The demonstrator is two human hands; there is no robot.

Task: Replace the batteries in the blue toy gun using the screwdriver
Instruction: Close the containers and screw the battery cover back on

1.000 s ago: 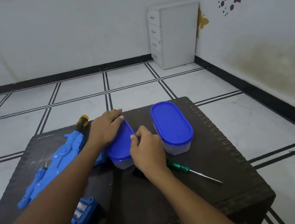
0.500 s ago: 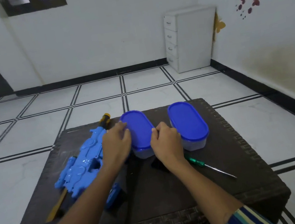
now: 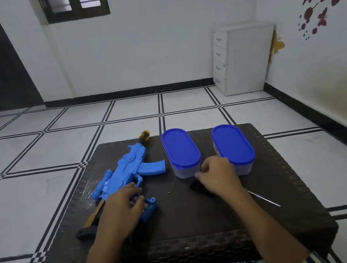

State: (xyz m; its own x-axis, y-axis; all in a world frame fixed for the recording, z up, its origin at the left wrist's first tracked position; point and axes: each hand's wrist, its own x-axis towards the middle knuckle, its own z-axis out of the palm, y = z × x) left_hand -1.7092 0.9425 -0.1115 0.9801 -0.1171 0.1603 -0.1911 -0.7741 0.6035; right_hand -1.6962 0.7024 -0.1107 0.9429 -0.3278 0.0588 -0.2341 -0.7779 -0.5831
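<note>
The blue toy gun lies on the left half of the dark woven table, its orange muzzle pointing away from me. My left hand is curled over a separate blue battery box just in front of the gun. My right hand sits with its fingers closed between the near ends of two containers. A small dark piece pokes out from under it. Only the metal shaft of the screwdriver shows; my right wrist hides the handle. A tiny screw lies between my hands.
Two oval containers with blue lids stand side by side behind my hands, the left container and the right container. A white drawer unit stands against the far wall. Tiled floor surrounds the low table.
My left hand has come off the left container and moved down to the blue battery box. My right hand has pulled back slightly. The view has tilted up.
</note>
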